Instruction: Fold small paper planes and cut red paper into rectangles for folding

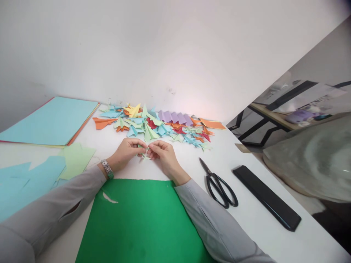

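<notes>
Both my hands meet over the white table, just in front of a heap of folded paper shapes point(153, 124). My left hand point(127, 153) pinches a small pale green folded paper point(143, 155) between thumb and fingers. From the other side, the fingertips of my right hand point(163, 155) close on the same paper. Fingers cover much of it, so its exact shape cannot be made out. A large green sheet point(145, 219) lies flat below my wrists, with a torn white scrap point(110, 198) on it.
To the right lie black-handled scissors point(218, 184) and a long black case point(267, 197). A stack of coloured sheets point(52, 120) sits at the back left, with loose blue paper point(33, 182) and light green paper point(78, 159) nearer. A white wall rises behind the table.
</notes>
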{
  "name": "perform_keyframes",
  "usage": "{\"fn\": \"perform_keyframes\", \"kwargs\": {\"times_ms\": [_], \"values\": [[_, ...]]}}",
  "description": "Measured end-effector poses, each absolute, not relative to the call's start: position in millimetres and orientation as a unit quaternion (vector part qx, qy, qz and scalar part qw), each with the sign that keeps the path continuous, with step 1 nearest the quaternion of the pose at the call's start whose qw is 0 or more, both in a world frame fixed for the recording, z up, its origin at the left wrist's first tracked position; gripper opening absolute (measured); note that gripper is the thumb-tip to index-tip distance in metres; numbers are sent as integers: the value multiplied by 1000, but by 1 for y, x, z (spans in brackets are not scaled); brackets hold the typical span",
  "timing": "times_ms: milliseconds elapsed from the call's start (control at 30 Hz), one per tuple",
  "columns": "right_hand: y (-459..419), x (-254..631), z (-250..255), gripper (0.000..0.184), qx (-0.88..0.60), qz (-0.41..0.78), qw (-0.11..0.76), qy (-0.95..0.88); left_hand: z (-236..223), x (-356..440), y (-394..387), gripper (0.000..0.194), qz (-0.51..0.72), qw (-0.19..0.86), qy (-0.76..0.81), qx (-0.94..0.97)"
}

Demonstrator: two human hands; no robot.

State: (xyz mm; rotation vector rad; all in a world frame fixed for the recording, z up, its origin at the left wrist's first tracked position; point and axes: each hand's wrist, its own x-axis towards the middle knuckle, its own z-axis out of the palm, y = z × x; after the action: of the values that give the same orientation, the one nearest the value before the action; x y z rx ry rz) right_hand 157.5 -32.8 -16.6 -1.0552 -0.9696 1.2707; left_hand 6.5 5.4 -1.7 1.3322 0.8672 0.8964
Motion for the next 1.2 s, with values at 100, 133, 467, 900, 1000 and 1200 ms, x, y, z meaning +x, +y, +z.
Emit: {"fn": "perform_keyframes", "kwargs": {"times_ms": [100, 133, 467, 900, 1000, 1200], "values": [[-33, 158, -17, 22, -449, 539, 585, -407, 0, 7, 5, 13, 397, 606, 386, 571], [-33, 158, -17, 23, -448, 537, 586, -409, 0, 7, 5, 14, 398, 605, 388, 570], [-33, 156, -19, 36, -468, 517, 567, -438, -3, 7, 6, 17, 396, 597, 389, 579], [-31, 156, -23, 41, -484, 497, 571, -440, -4, 7, 6, 32, 407, 597, 385, 574], [-31, 156, -24, 41, -485, 494, 578, -432, -4, 7, 6, 34, 407, 602, 389, 566], [-31, 155, -22, 39, -476, 496, 606, -402, -5, 8, 7, 35, 418, 595, 399, 558]]}}
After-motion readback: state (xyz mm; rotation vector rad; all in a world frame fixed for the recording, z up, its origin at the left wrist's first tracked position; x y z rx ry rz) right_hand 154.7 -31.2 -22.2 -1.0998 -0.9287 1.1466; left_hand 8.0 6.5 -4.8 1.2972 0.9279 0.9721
